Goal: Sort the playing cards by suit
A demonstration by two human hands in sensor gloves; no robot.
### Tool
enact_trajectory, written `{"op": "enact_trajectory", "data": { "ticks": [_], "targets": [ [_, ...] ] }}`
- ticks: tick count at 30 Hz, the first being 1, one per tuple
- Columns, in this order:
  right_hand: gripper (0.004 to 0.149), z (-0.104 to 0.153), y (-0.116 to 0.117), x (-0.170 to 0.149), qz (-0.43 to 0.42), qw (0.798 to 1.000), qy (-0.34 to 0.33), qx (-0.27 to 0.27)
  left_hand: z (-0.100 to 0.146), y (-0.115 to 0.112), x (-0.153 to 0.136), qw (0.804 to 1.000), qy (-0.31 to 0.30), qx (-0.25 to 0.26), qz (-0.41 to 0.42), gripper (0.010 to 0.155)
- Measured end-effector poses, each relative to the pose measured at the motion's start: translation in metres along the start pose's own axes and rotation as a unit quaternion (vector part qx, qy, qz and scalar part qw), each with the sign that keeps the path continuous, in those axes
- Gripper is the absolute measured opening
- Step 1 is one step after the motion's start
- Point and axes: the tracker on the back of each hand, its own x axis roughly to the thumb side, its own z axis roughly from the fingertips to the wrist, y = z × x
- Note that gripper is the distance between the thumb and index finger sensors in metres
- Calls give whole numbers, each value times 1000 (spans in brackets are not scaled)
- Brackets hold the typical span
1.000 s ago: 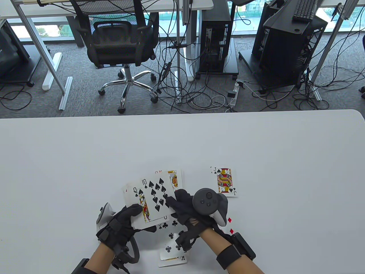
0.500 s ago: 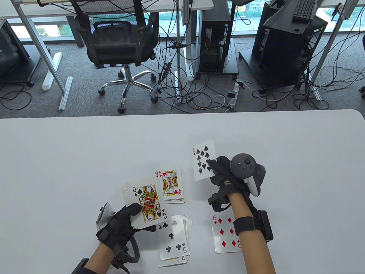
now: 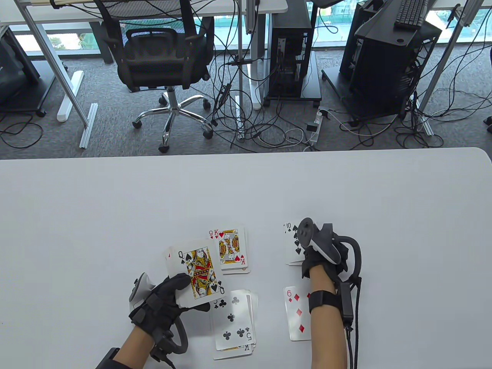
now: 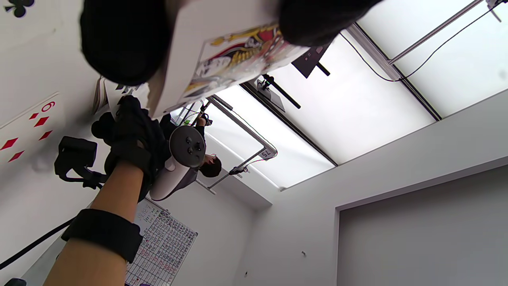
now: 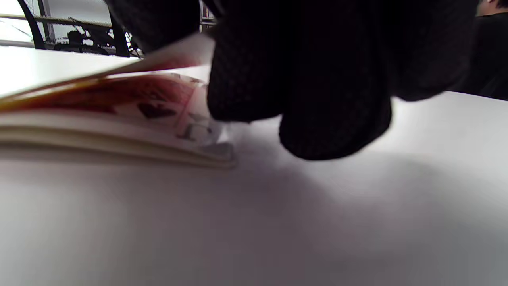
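Right of the king of hearts (image 3: 230,246), our right hand (image 3: 322,253) pinches the glossy ten of spades (image 3: 292,240) while our left hand (image 3: 163,301) grips a flat card stack (image 3: 196,275).

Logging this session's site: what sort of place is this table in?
Most likely an office or computer lab: a mesh office chair beyond the white table, tower computers on the carpet, and tangled cables with a power strip.

Card (image 3: 196,273) index Q; others K (image 3: 230,247), 10 (image 3: 291,242), 6 (image 3: 296,313)
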Motion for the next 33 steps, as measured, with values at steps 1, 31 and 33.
{"op": "enact_trajectory", "data": {
  "ticks": [1,31,33],
  "targets": [
    [54,0,2,1,9,1000,1,2,0,0,0,1000,1,0,1,57],
    [73,126,-40,115,-424,830,-362,-22,1,0,-2,1000,9,6,4,57],
    [80,131,-36,119,-420,829,-369,-14,1,0,-2,1000,8,5,3,57]
  ]
}}
